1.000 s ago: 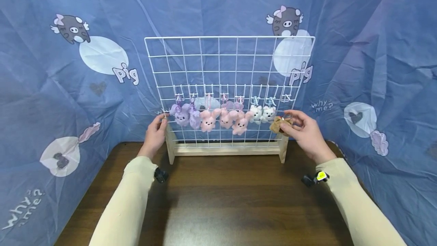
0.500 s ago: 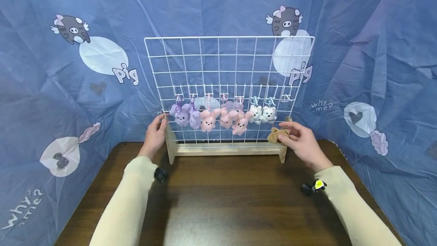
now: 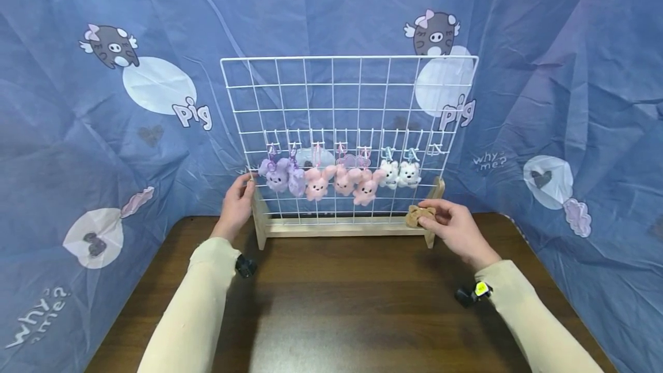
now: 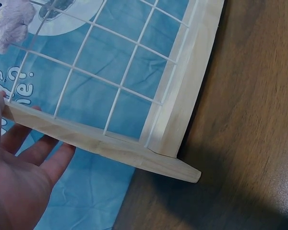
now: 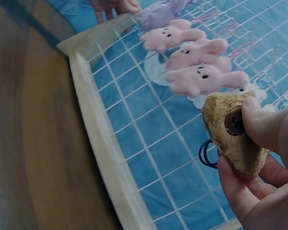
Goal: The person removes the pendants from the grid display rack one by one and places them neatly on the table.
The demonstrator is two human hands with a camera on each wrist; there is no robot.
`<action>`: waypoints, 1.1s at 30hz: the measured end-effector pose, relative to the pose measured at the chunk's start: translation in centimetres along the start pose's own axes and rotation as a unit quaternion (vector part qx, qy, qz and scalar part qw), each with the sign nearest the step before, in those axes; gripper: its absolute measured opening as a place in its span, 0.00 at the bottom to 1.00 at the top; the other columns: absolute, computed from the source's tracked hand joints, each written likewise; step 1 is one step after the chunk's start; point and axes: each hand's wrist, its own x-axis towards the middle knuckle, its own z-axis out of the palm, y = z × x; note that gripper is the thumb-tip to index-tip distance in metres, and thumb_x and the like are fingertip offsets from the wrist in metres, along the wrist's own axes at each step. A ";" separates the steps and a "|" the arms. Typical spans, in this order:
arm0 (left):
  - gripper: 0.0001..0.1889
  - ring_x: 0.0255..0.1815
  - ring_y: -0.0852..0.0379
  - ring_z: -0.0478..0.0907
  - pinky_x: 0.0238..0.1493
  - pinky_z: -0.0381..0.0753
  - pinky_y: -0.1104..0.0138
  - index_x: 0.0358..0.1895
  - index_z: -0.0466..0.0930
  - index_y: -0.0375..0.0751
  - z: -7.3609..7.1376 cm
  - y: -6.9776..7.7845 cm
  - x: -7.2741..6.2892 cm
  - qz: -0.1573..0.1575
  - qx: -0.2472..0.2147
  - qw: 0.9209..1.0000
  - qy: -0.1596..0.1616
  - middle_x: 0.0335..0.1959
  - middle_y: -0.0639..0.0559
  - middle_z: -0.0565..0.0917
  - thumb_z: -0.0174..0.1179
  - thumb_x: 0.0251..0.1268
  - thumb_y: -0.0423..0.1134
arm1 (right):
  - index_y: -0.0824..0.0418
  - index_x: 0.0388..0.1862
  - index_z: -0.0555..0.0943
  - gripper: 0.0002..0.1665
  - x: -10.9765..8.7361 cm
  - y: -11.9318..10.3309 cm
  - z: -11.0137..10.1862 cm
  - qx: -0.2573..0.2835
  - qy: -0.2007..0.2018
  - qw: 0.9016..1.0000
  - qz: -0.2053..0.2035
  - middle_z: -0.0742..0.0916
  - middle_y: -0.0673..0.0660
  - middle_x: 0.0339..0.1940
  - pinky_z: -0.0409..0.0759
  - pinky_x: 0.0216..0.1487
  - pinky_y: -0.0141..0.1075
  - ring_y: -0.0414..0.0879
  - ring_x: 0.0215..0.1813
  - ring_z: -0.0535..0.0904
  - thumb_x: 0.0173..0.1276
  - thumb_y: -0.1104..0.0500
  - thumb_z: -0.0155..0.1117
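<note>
A white wire grid rack on a wooden stand stands on the table. My right hand pinches a brown plush keychain between thumb and fingers, low in front of the rack's right post. In the right wrist view the brown plush shows a dark round patch, partly under the thumb, and a black cord loop. My left hand holds the left wooden post, thumb by the wire and fingers behind the wood; the thumb is partly cut off in the left wrist view.
From hooks on the grid hang purple plush keychains, pink bunny keychains and white bear keychains. At the far right is a hook with no plush on it. The brown wooden table meets a blue printed curtain.
My right hand has lowered the brown plush keychain from just under the far right hook to near the stand's base rail. The left hand has stayed on the post.
</note>
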 end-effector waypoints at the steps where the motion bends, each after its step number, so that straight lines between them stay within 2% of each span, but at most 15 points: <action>1: 0.21 0.63 0.40 0.74 0.63 0.71 0.48 0.73 0.73 0.44 0.0 0.0 0.0 0.000 0.001 1.000 0.002 0.67 0.33 0.79 0.46 0.88 0.47 | 0.69 0.61 0.83 0.21 -0.1 0.2 0.1 -0.004 -0.002 1.000 0.003 0.72 0.53 0.29 0.69 0.30 0.30 0.38 0.28 0.66 0.70 0.66 0.73; 4: 0.21 0.61 0.41 0.75 0.61 0.72 0.49 0.73 0.73 0.44 0.1 -0.1 0.1 0.000 -0.001 1.000 0.006 0.65 0.33 0.80 0.46 0.88 0.47 | 0.68 0.61 0.84 0.21 -0.5 0.8 0.5 -0.015 -0.008 1.000 0.009 0.73 0.53 0.31 0.72 0.33 0.31 0.39 0.31 0.70 0.70 0.66 0.73; 8: 0.21 0.62 0.41 0.75 0.61 0.72 0.50 0.72 0.73 0.44 0.2 -0.2 0.0 -0.002 -0.004 1.000 0.007 0.66 0.33 0.80 0.46 0.88 0.47 | 0.67 0.62 0.83 0.22 -0.9 1.8 0.8 -0.023 -0.012 0.999 0.020 0.74 0.56 0.32 0.73 0.31 0.31 0.38 0.30 0.69 0.70 0.67 0.73; 11: 0.21 0.62 0.41 0.75 0.61 0.72 0.50 0.73 0.73 0.44 0.2 -0.2 0.0 -0.003 -0.008 1.000 0.005 0.66 0.33 0.80 0.46 0.88 0.47 | 0.66 0.64 0.82 0.25 -1.2 2.3 1.1 -0.035 -0.017 0.999 0.026 0.82 0.61 0.42 0.77 0.38 0.27 0.35 0.38 0.73 0.70 0.67 0.73; 14: 0.21 0.61 0.42 0.74 0.60 0.71 0.51 0.73 0.72 0.44 0.3 -0.2 0.0 -0.005 -0.012 1.000 0.004 0.66 0.33 0.80 0.46 0.88 0.47 | 0.66 0.65 0.82 0.26 -1.5 2.7 1.4 -0.036 -0.026 0.999 0.027 0.85 0.62 0.48 0.78 0.45 0.26 0.37 0.43 0.75 0.69 0.68 0.73; 15: 0.21 0.60 0.42 0.74 0.60 0.71 0.51 0.73 0.72 0.44 0.3 -0.2 0.0 -0.006 -0.013 1.000 0.003 0.66 0.33 0.80 0.46 0.87 0.47 | 0.66 0.65 0.83 0.25 -1.5 2.8 1.5 -0.039 -0.028 0.999 0.026 0.86 0.61 0.47 0.77 0.44 0.26 0.38 0.42 0.75 0.69 0.68 0.74; 18: 0.21 0.62 0.42 0.74 0.61 0.71 0.51 0.73 0.72 0.44 0.2 -0.1 0.0 -0.009 -0.013 1.000 0.002 0.66 0.34 0.79 0.46 0.88 0.47 | 0.68 0.61 0.85 0.22 -1.7 3.2 1.9 -0.027 -0.036 0.999 0.019 0.80 0.56 0.32 0.72 0.32 0.30 0.41 0.32 0.70 0.67 0.70 0.74; 21: 0.21 0.62 0.43 0.74 0.61 0.71 0.52 0.74 0.72 0.44 0.2 0.0 0.0 -0.012 -0.014 1.000 0.002 0.67 0.34 0.79 0.46 0.88 0.47 | 0.69 0.57 0.86 0.20 -2.0 3.6 2.2 -0.025 -0.037 0.999 0.013 0.75 0.52 0.27 0.69 0.28 0.31 0.40 0.29 0.67 0.66 0.71 0.74; 23: 0.21 0.62 0.43 0.74 0.60 0.71 0.53 0.74 0.72 0.44 0.2 0.1 -0.1 -0.014 -0.016 1.000 0.004 0.67 0.33 0.79 0.46 0.88 0.46 | 0.70 0.56 0.85 0.19 -2.2 3.9 2.4 -0.026 -0.040 0.999 0.011 0.78 0.53 0.29 0.71 0.29 0.30 0.39 0.30 0.70 0.66 0.71 0.74; 26: 0.21 0.61 0.43 0.74 0.60 0.71 0.54 0.73 0.72 0.42 0.2 0.1 -0.1 -0.016 -0.020 1.000 0.006 0.67 0.32 0.79 0.46 0.88 0.44 | 0.71 0.56 0.85 0.19 -2.4 4.4 2.6 -0.026 -0.048 0.998 0.025 0.86 0.58 0.36 0.77 0.34 0.30 0.39 0.34 0.77 0.67 0.71 0.73; 33: 0.20 0.61 0.43 0.74 0.59 0.71 0.55 0.73 0.72 0.42 0.2 0.1 -0.1 -0.016 -0.021 1.000 0.008 0.67 0.32 0.79 0.46 0.88 0.44 | 0.76 0.55 0.83 0.18 -3.1 6.6 3.4 -0.025 -0.055 0.998 0.030 0.88 0.64 0.41 0.78 0.37 0.29 0.38 0.36 0.78 0.67 0.74 0.71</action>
